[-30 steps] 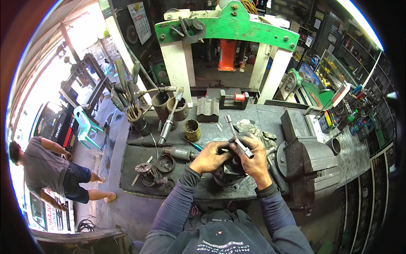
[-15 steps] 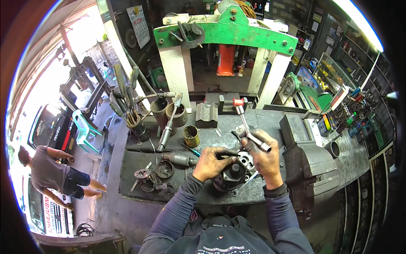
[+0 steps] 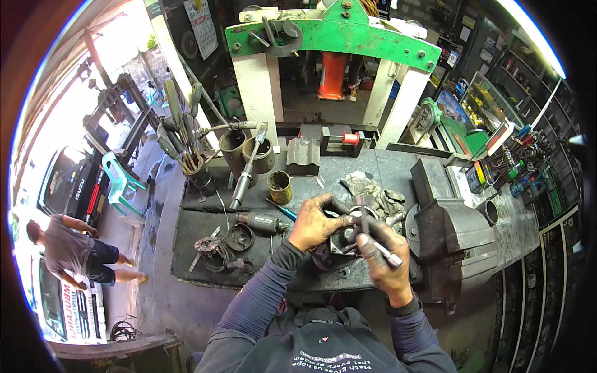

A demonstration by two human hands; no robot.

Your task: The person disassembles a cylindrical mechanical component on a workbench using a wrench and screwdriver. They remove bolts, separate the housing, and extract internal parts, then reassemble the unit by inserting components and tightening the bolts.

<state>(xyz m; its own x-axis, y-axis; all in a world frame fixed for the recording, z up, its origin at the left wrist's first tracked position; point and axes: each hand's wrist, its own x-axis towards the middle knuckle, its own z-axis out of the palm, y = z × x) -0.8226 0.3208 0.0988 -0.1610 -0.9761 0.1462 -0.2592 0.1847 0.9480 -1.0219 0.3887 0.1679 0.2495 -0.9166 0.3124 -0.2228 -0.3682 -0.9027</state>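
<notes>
My right hand (image 3: 387, 261) is closed around a chrome socket wrench (image 3: 393, 258), which it holds over a dark round metal housing with a silver cover (image 3: 339, 245). The wrench is partly hidden by my fingers. My left hand (image 3: 318, 221) has its thumb and fingers pinched together at the upper edge of the same housing; what sits between them, if anything, is covered. A small wrench end (image 3: 344, 272) lies on the bench beside the housing. Past my hands is a crumpled grey rag (image 3: 365, 186).
A large bench vise (image 3: 454, 242) stands at right. To the left lie a cylindrical armature (image 3: 261, 222), a round metal cap (image 3: 239, 236) and a brush assembly (image 3: 212, 253). Behind are a yellow can (image 3: 280, 188), tool-filled pots (image 3: 200, 177) and a green-topped press (image 3: 385, 40). A person (image 3: 81, 248) is at far left.
My right hand has come down and turned, bringing the wrench, held up before, down over the housing. My left hand has shifted slightly up. The rag is now uncovered, and the person's stride has changed.
</notes>
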